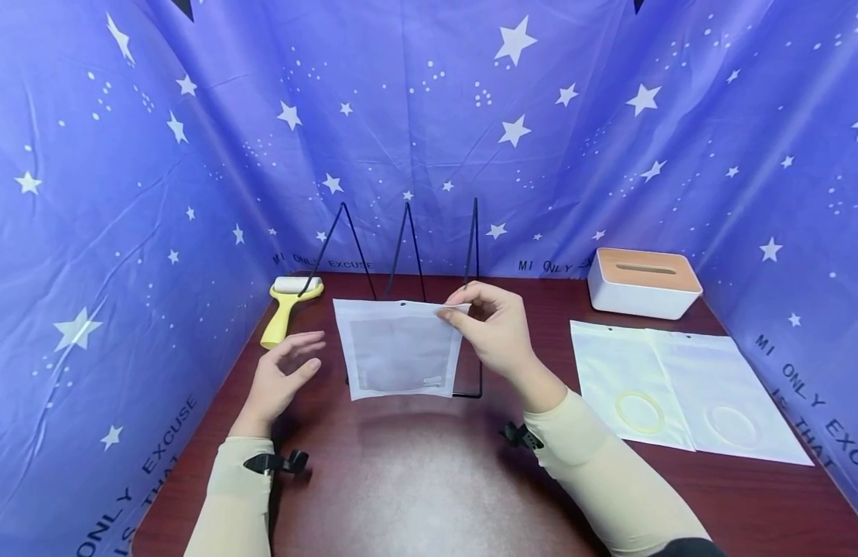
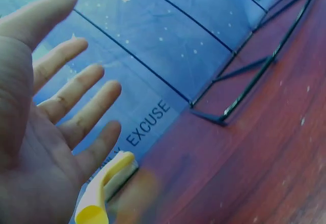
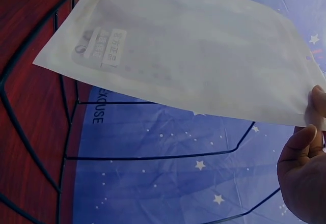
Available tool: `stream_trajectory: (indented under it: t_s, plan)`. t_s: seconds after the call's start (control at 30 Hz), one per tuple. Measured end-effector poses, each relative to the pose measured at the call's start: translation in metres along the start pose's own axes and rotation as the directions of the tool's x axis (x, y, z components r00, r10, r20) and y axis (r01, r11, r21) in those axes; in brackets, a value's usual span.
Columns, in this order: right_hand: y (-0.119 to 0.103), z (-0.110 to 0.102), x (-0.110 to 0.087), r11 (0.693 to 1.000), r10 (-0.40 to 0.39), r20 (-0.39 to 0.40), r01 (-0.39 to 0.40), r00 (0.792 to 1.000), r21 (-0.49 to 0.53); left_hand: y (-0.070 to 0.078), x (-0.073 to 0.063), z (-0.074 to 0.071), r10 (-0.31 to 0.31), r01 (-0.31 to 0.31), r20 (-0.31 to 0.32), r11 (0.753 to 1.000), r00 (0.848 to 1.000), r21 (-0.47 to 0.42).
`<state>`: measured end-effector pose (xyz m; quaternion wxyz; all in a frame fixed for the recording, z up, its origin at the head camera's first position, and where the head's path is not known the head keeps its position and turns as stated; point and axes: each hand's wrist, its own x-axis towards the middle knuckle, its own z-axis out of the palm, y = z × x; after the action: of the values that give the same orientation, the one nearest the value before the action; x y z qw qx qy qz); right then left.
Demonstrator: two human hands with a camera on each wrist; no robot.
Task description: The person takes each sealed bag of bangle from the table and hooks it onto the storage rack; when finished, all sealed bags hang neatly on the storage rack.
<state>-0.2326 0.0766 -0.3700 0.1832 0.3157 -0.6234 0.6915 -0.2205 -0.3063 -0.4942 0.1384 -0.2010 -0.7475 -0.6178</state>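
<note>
A white, translucent zip bag [image 1: 401,352] hangs in front of a black wire rack [image 1: 480,340]. My right hand [image 1: 494,329] pinches its upper right corner between thumb and fingers. Small printed labels [image 3: 114,47] show near one corner of the bag in the right wrist view. My left hand [image 1: 282,383] is held apart to the left of the bag, fingers spread and holding nothing. Beyond that hand lies a lint roller-like tool [image 1: 282,309] with a yellow handle and white roller. In the left wrist view the spread fingers [image 2: 81,102] are bare of any object.
Two flat white bags [image 1: 613,363] lie on the right of the dark red table [image 1: 415,480], a yellow ring and a pale ring showing on them. Behind them stands a white tissue box [image 1: 640,290] with a wooden lid. Blue starry curtains [image 1: 415,116] enclose the table.
</note>
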Motion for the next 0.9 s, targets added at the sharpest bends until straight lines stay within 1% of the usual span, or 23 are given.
stream_trajectory:
  t_s: [0.13,0.23,0.3,0.43,0.57,0.67,0.9]
  plan:
    - [0.003,0.005,-0.001,1.000,0.022,-0.011,-0.022,1.000,-0.017,0.007,-0.001,0.006,0.021,-0.017,0.056,0.997,0.998,-0.079]
    - [0.007,0.009,-0.001,0.999,0.036,-0.017,-0.036,0.999,-0.025,0.010,-0.002,0.012,0.030,-0.022,0.088,0.996,0.996,-0.089]
    - [0.010,0.011,0.000,0.999,0.038,-0.021,-0.039,0.999,-0.036,0.011,-0.003,0.015,0.024,-0.016,0.089,0.996,0.996,-0.089]
    - [0.015,0.016,0.002,0.998,0.037,-0.024,-0.038,0.999,-0.040,0.012,-0.004,0.019,0.003,0.001,0.063,0.998,0.998,-0.066]
    - [0.018,0.021,0.004,0.999,0.051,-0.014,-0.051,0.999,-0.019,0.012,-0.005,0.020,-0.005,0.006,0.036,1.000,0.999,-0.027]
    - [0.018,0.024,0.004,0.998,0.059,-0.006,-0.059,0.998,-0.010,0.012,-0.005,0.022,0.011,-0.011,0.010,1.000,1.000,-0.016]
    - [0.018,0.032,0.006,0.997,0.072,0.019,-0.073,0.997,0.010,0.015,-0.003,0.024,0.057,-0.059,-0.061,0.998,0.996,-0.031]
